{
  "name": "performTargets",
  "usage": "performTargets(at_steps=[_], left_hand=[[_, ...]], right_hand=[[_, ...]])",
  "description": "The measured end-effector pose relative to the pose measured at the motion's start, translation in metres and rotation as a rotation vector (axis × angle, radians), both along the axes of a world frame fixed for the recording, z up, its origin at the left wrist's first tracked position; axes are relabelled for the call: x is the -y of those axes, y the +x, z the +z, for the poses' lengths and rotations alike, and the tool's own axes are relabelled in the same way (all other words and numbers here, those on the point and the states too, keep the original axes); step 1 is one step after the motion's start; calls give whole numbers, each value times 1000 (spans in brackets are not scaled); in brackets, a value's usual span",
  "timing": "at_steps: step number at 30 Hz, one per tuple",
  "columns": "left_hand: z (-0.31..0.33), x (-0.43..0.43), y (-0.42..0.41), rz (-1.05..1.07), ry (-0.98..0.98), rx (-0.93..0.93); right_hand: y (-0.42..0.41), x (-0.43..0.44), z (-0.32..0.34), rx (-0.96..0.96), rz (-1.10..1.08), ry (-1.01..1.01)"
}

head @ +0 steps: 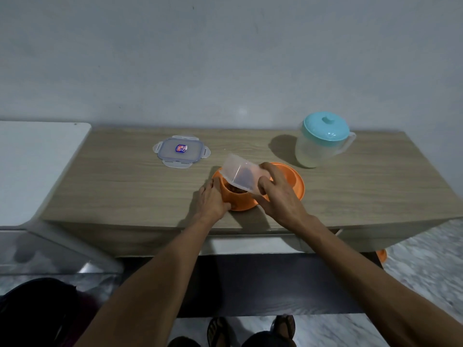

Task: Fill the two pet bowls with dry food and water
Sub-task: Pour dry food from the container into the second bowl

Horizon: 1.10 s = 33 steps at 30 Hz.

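Right hand (273, 194) grips the clear plastic food container (240, 175), tipped mouth-down to the left over the near orange plastic pet bowl (236, 196); left hand (213, 199) clasps that bowl's left wall.

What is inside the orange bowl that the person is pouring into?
Brown dry food shows inside the orange bowl. The tilted clear container in the right hand covers most of the opening, hiding how full it is.

Only marking I see: a small blue-and-red sticker (181, 148) on the clear container lid (181, 152) lying flat on the wooden table (125, 184). Its print is too small and blurred for me to read. No other text.
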<state>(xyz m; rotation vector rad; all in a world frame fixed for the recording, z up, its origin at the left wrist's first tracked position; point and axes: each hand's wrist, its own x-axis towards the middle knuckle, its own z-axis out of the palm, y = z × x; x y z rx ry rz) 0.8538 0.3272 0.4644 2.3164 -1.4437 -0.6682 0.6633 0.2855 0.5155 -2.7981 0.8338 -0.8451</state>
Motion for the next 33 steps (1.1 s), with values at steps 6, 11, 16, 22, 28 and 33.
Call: performTargets(at_steps=[6,11,16,22,28,33], left_hand=[[-3,-1,1,-19,-6,19],[-3,-2,0,-16,-9,-3],[-2,0,0,5,-25,-2],[-1,0,1,1,-19,1],[1,-2,0,-29,-23,29],[0,-2,0,-32,-25,30]], right_hand=[[0,-4,-2,-75,64,-115],[-3,-3,-4,-154,72,-133],[-8,1,-4,-186,71,-169],[-10,10,-3,-61,-13,-55],[16,41,12,431,-404,439],[54,96,7,685,-637,928]])
